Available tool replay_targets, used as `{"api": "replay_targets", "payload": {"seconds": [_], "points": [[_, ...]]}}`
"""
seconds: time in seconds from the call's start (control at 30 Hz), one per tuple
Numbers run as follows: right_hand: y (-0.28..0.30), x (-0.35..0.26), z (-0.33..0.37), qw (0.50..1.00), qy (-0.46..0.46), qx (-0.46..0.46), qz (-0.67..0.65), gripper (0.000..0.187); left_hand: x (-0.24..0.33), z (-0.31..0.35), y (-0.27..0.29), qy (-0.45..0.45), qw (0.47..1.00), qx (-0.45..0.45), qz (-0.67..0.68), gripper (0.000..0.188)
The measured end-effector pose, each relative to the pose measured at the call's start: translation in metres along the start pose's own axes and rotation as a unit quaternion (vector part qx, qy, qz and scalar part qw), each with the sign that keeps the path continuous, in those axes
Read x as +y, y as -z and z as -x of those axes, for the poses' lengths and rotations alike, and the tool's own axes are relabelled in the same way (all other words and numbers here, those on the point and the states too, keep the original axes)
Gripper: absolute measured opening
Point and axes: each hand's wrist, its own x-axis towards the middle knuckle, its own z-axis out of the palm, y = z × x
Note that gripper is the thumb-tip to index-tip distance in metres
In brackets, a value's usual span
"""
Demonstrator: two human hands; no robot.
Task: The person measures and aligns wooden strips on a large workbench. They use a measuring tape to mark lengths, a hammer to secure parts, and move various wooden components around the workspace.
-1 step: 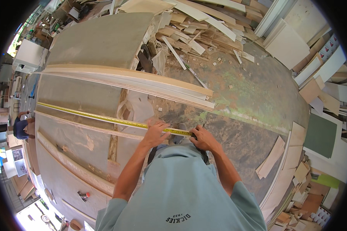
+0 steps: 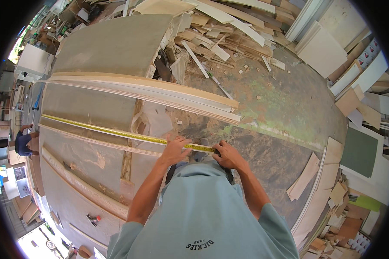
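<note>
A yellow tape measure blade (image 2: 103,130) is drawn out along a long, narrow pale wooden strip (image 2: 136,150), running from the far left to my waist. My left hand (image 2: 176,150) is closed over the blade and the strip's edge, its thumb and fingers pressed around them. At the near end my right hand (image 2: 227,154) is wrapped round the dark case of the tape measure, which its fingers mostly hide. A short stretch of blade (image 2: 199,148) shows between my two hands.
Beyond the strip lies a stack of long boards (image 2: 160,92) across a large grey panel (image 2: 112,43). Scrap wood (image 2: 220,41) is heaped at the back. Red-handled pliers (image 2: 93,219) lie at lower left. Another person (image 2: 23,143) stands at far left. Two loose boards (image 2: 304,176) lie right.
</note>
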Motion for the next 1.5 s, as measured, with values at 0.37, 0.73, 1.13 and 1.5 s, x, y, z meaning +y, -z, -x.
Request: {"api": "replay_targets", "payload": {"seconds": [0.37, 0.73, 1.13, 1.5], "points": [[-0.001, -0.004, 0.003, 1.000, -0.003, -0.002, -0.013, 0.042, 0.006, -0.011, -0.002, 0.059, 0.997, -0.020, 0.050, 0.030], [-0.007, 0.011, -0.004, 0.977, -0.077, 0.064, -0.190, 0.060, -0.004, -0.016, -0.012, 0.078, 0.995, -0.012, 0.068, 0.032], [-0.042, 0.006, 0.018, 0.890, -0.097, 0.317, -0.314, 0.047, 0.000, -0.026, -0.005, 0.151, 0.982, -0.090, 0.064, 0.032], [-0.129, 0.078, 0.128, 0.791, -0.434, 0.157, -0.401, 0.027, 0.000, -0.028, -0.011, 0.167, 0.981, -0.068, 0.067, 0.030]]}}
